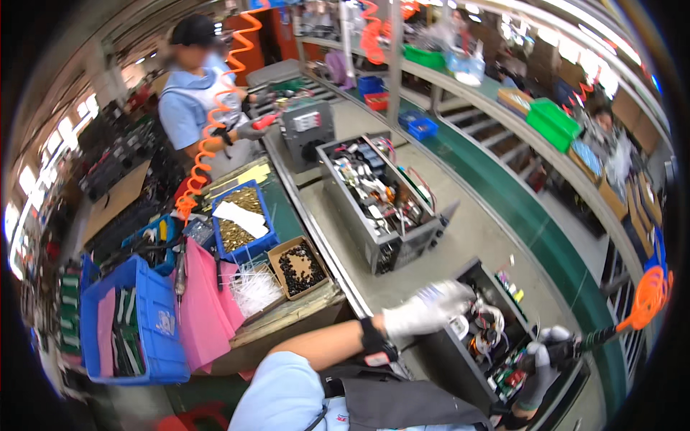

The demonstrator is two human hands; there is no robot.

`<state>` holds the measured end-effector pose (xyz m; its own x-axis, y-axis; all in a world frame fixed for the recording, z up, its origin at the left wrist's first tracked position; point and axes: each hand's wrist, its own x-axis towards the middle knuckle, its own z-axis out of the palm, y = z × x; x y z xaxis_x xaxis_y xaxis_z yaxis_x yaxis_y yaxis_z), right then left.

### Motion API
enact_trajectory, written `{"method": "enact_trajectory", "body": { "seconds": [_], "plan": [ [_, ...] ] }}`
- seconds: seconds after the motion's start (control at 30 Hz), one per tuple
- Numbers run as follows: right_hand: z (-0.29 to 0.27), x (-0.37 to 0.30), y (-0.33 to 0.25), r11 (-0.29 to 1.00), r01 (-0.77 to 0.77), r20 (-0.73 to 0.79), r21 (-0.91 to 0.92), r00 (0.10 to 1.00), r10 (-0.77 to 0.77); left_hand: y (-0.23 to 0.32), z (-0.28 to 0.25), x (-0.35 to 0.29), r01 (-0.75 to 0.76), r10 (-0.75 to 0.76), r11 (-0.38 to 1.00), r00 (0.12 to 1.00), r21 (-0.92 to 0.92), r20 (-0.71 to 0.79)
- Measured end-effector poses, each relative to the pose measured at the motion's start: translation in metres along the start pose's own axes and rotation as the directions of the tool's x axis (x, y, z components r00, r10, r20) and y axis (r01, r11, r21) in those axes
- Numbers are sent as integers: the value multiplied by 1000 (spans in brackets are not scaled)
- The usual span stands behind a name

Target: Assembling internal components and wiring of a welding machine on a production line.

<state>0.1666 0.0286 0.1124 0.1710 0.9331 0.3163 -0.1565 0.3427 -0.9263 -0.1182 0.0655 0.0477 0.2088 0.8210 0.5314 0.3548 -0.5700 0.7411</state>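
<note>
In a white glove, my left hand (431, 307) reaches over the near end of an open grey metal case (449, 359), fingers stretched out and slightly blurred. Nothing shows in that hand. Inside the case are wires, a white round part (458, 327) and green circuit boards (512, 381). At the case's right side my gloved right hand (539, 373) is closed round a black air screwdriver (571, 350), whose hose runs to an orange coil (647, 296). The tool's tip is hidden.
A second open case (381, 197) full of wired parts stands ahead, with a closed grey case (307, 133) beyond. At left are a blue bin of brass screws (244, 215), a box of black screws (298, 267), white cable ties (255, 291) and a blue crate (154, 323). A co-worker (198, 93) stands far left.
</note>
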Motion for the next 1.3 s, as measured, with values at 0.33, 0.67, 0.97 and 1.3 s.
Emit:
{"method": "enact_trajectory", "body": {
  "seconds": [0.33, 0.67, 0.97, 1.3],
  "plan": [
    [-16, 26, 26, 976, 52, 323, -213, 946, 20, 16, 125, 8, 33, -132, 981, 830, 189, 542],
    [-15, 29, 10, 962, 183, 464, -201, 883, -71, -10, 139, 15, -514, 184, 802, 696, 302, 694],
    [-8, 29, 3, 947, 205, 456, -249, 887, -72, -31, 138, -3, -447, 170, 846, 742, 289, 648],
    [-19, 30, 10, 976, 104, 417, -193, 909, -15, -25, 145, 0, -339, 10, 863, 754, 376, 657]
  ]
}}
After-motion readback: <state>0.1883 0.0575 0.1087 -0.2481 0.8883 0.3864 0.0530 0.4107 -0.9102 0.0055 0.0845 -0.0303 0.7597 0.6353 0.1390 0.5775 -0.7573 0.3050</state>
